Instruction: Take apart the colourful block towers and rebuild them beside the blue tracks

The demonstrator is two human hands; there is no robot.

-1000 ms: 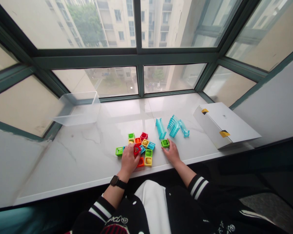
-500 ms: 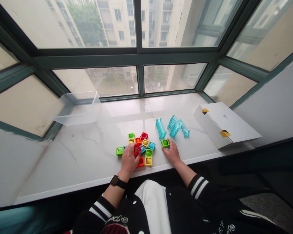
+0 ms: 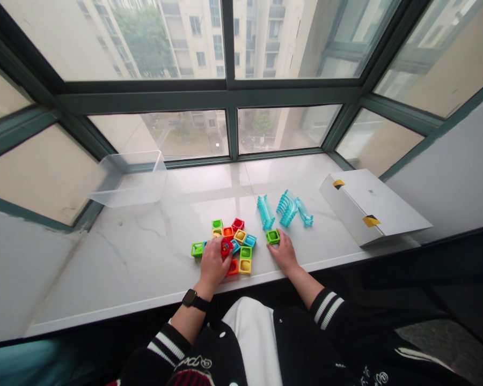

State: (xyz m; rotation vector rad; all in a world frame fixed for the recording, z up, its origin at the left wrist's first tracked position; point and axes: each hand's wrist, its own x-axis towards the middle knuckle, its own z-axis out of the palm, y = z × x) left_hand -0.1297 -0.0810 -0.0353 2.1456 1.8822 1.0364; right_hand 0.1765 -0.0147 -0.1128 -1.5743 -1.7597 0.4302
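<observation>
— How far along is the work, as laid out?

— An early stage is judged. Counter (image 3: 156,273): in use as the working surface. White box (image 3: 386,206): placed at the right end, well apart from the hands. Clear bin (image 3: 131,197): placed at the far left, untouched. Left hand (image 3: 214,261) and right hand (image 3: 285,253): both occupied. Turquoise channel pieces (image 3: 286,208): laid just beyond the right hand; none is seen fitted to a block, so that much is judged left undone. Red block (image 3: 226,247): grasped in the curled fingers of the left hand, among the cluster of blocks (image 3: 240,236) near the counter's front edge. Green block (image 3: 272,237): pinched between thumb and fingers of the right hand, apart from the cluster. Whether any clustered blocks are joined cannot be told.

— And the count?

— Counter, one. White box, one, with yellow-and-black tabs (image 3: 371,221), two. Clear bin, one. Hands, two. Turquoise channel pieces, three as far as can be made out. Blocks, fourteen visible, held ones included: green, four; yellow, three; blue, three, one partly covered; orange, two; red, two. More may be hidden under the left hand.
</observation>
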